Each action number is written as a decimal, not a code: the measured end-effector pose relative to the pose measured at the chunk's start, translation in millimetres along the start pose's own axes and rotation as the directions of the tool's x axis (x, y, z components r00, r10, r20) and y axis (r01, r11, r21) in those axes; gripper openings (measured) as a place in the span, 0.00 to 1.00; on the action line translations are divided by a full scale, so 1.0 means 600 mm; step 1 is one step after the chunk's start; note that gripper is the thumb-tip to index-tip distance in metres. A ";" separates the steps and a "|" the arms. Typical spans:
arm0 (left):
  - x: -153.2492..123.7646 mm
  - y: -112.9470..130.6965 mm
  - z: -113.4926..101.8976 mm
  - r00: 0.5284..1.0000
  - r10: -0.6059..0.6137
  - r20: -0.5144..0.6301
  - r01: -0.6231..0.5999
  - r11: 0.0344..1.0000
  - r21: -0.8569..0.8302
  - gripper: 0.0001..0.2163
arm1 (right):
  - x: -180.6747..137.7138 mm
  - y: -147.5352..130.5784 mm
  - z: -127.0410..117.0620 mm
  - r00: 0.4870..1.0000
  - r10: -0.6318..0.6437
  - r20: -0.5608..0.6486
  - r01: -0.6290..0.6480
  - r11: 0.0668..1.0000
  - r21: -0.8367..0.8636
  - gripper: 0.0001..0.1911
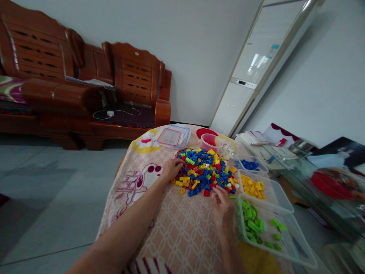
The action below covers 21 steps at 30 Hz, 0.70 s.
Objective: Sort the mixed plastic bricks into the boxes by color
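A mixed heap of toy building bricks [203, 173] in blue, yellow, red, green and white lies on a cloth-covered table. My left hand [172, 170] is at the heap's left edge, fingers loosely curved over the bricks, with no brick visible in it. At the front right edge, my right hand [221, 203] has its fingers slightly apart, close to the outer bricks; it too shows nothing held. Right of the heap, a clear box holds green bricks [252, 220], another holds yellow bricks [252, 187], and a third holds blue pieces [249, 164].
Plastic lids [171, 136] lie at the table's far side. Near them stand a clear tub [209, 140], a red lid [207, 132] and a pile of white pieces [227, 150]. A glass table [322, 198] flanks the right; a wooden sofa [134, 83] stands behind.
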<state>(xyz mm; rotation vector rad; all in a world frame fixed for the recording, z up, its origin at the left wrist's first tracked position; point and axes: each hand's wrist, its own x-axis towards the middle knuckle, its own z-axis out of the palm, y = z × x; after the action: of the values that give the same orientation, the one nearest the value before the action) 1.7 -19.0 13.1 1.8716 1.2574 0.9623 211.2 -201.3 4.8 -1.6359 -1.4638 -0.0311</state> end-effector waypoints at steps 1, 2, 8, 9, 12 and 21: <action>0.000 0.000 0.000 1.000 -0.004 -0.004 0.004 1.000 0.011 0.13 | -0.003 0.004 -0.005 0.999 0.008 -0.050 -0.009 1.000 -0.027 0.16; 0.000 0.001 0.000 1.000 -0.007 -0.008 0.007 1.000 0.021 0.13 | -0.006 0.008 -0.010 0.995 0.010 -0.101 -0.017 0.998 -0.065 0.16; -0.002 0.007 -0.003 1.000 -0.016 -0.004 0.016 0.999 0.029 0.13 | -0.016 0.014 -0.023 0.987 0.022 -0.161 -0.080 0.929 -0.361 0.21; -0.002 0.008 -0.003 1.000 -0.017 -0.005 0.017 0.999 0.030 0.13 | -0.016 0.014 -0.022 0.990 0.049 -0.129 -0.097 0.912 -0.399 0.21; -0.002 0.010 -0.004 1.000 -0.016 -0.002 0.016 0.999 0.032 0.13 | -0.012 0.015 -0.017 0.991 0.119 -0.053 -0.130 0.899 -0.418 0.22; 0.000 0.004 -0.001 1.000 -0.007 0.004 0.007 1.000 0.022 0.13 | -0.002 0.014 -0.010 0.997 0.019 0.081 -0.018 1.000 -0.021 0.18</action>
<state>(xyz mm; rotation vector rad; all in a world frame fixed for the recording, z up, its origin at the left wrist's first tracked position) 2.0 -19.7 15.5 1.8834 1.2760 0.9441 220.7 -204.8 2.9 -1.6838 -1.5136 0.0311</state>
